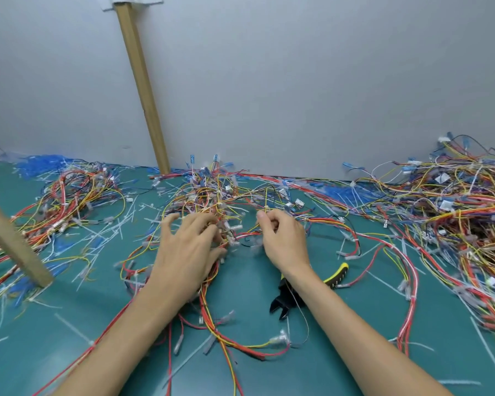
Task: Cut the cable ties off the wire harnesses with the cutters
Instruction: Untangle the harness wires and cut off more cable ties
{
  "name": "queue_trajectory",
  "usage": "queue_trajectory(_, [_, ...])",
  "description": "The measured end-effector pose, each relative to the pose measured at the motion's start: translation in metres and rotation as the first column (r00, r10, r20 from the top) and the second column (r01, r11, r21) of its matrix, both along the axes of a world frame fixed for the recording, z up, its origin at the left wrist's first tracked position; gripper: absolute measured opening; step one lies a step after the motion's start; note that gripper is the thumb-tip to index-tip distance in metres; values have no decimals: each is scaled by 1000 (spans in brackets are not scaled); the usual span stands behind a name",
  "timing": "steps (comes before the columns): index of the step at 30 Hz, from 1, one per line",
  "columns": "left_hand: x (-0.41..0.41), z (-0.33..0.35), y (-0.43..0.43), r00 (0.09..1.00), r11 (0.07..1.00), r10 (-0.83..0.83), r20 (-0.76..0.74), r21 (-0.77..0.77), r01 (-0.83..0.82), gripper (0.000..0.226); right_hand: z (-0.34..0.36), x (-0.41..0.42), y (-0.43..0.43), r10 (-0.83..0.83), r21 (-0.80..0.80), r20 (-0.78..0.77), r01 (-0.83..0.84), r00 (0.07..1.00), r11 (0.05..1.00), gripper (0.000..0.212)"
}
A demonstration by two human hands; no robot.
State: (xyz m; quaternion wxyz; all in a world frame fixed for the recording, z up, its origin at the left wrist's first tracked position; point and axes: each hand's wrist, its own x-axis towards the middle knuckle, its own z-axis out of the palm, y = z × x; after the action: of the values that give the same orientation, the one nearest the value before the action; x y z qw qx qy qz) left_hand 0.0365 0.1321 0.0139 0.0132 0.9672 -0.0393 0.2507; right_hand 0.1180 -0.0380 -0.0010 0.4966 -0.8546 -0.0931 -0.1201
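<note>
Both hands work the central wire harness (226,201): left hand (187,247) splayed loose on it, right hand (283,238) curled, apparently pinching strands. Cutters (282,301) lie unheld at lower centre under my right forearm, jaws lower left, handles upper right; right hand nearer, I judge

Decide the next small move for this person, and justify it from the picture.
Probably the right hand should release the wires it pinches and pick up the cutters, which lie unheld on the mat under that forearm; the left hand is on the harness tangle.
</note>
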Motion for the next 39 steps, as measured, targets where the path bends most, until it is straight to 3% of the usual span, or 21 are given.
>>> queue_trajectory(7, [0, -4, 5, 1000, 1000, -2, -11, -9, 2, 47, 1, -3, -1, 68, 133, -3, -67, 998, 989, 36])
queue_trajectory(12, [7, -16, 10, 995, 986, 3, -102, -163, -20, 59, 1, -1, -1, 131, 329, -57, -106, 990, 939, 43])
queue_trajectory(16, [9, -20, 14, 993, 944, -43, -110, -329, 5, 48, 0, 2, -2, 107, 461, -85, -57, 991, 885, 36])
queue_trajectory(24, [7, -21, 9, 990, 951, -46, -131, -308, 4, 12, 3, 4, -6, 164, 733, -201, 37, 966, 679, 34])
queue_trajectory(28, [4, -19, 4, 993, 966, -47, -107, -259, 18, 12, 3, 5, -8, 215, 793, -220, 46, 951, 607, 36])
queue_trajectory(34, [-4, -19, 5, 993, 947, -114, -32, -305, 99, 13, 4, 2, -8, 246, 668, -135, -95, 960, 738, 28])
queue_trajectory(39, [0, -19, 8, 982, 906, -168, -83, -405, 121, 7, 1, 1, -5, 214, 556, -68, -141, 974, 819, 24])
